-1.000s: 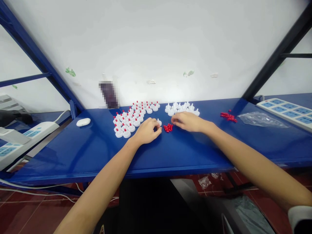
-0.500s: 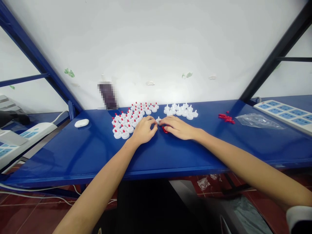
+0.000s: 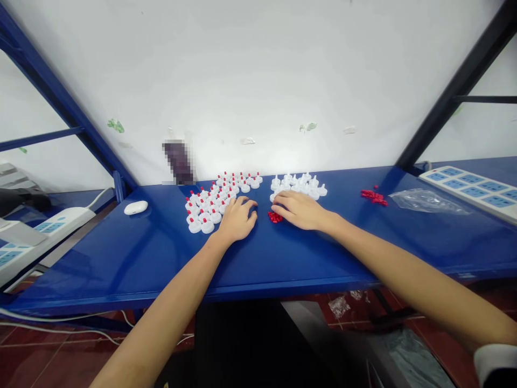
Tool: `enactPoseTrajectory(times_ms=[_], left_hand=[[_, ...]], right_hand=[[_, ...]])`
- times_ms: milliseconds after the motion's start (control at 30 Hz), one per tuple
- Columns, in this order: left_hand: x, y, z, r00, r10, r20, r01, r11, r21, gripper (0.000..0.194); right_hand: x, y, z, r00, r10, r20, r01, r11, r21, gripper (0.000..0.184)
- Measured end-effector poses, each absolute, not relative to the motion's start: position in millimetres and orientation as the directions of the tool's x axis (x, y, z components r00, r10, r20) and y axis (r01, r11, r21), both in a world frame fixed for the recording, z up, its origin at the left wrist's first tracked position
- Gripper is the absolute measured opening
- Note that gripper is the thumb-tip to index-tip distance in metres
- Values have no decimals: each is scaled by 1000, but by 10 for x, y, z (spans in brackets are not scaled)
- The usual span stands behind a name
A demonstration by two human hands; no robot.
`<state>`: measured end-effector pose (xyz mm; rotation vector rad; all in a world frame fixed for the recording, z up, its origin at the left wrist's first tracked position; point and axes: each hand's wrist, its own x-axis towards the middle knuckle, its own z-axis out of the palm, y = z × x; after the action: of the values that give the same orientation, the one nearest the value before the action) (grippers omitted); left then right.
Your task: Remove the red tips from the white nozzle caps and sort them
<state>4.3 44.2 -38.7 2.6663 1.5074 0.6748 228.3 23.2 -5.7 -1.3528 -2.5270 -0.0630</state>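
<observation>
My left hand [image 3: 239, 217] rests palm-down with bent fingers apart and nothing in them, beside the group of white nozzle caps with red tips [image 3: 215, 203]. My right hand [image 3: 301, 210] curves in front of a second group of white nozzle caps [image 3: 306, 185], which have bare spouts. At its fingertips is one white nozzle cap [image 3: 272, 198], partly hidden by the fingers. Just below the right thumb lies a small pile of red tip covers [image 3: 275, 217], partly covered by the hand.
Farther right on the blue table [image 3: 283, 264] lie more red tip covers [image 3: 374, 197] and a clear plastic bag [image 3: 426, 201]. A white power strip [image 3: 470, 188] stands at the right. On the left sits a white earphone case [image 3: 136, 207]. Behind the table rises a white wall [image 3: 258, 81].
The bare white nozzle cap that stood between both hands is now farther right, at my right fingertips. My hands have parted slightly, showing more of the red pile.
</observation>
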Motion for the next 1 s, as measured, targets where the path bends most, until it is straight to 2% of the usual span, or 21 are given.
enactPoseTrajectory(times_ms=[167, 367, 500, 633, 767, 867, 933, 1000], left_hand=[[61, 465, -363, 467, 823, 324, 808, -546, 221, 37], [253, 646, -281, 397, 896, 199, 896, -425, 127, 49], [340, 702, -283, 361, 902, 237, 919, -388, 76, 48], [296, 684, -311, 395, 858, 327, 886, -450, 110, 41], [266, 642, -321, 428, 798, 424, 833, -531, 159, 22], [270, 619, -325, 386, 779, 494, 827, -529, 189, 17], [264, 630, -331, 343, 794, 502, 830, -506, 233, 27], [246, 669, -341, 335, 820, 465, 815, -500, 294, 47]], right_hand=[[2341, 189, 87, -402, 895, 196, 899, 426, -101, 51], [2550, 269, 194, -258, 946, 197, 960, 274, -56, 55], [2589, 328, 151, -237, 946, 219, 957, 266, -113, 55], [2563, 342, 131, -206, 952, 225, 937, 258, -235, 56], [2511, 301, 117, -208, 876, 436, 812, 403, -422, 59], [2456, 268, 67, -246, 808, 536, 692, 533, -486, 61], [2418, 262, 27, -300, 791, 533, 653, 578, -490, 58], [2385, 271, -2, -346, 792, 503, 641, 591, -490, 52]])
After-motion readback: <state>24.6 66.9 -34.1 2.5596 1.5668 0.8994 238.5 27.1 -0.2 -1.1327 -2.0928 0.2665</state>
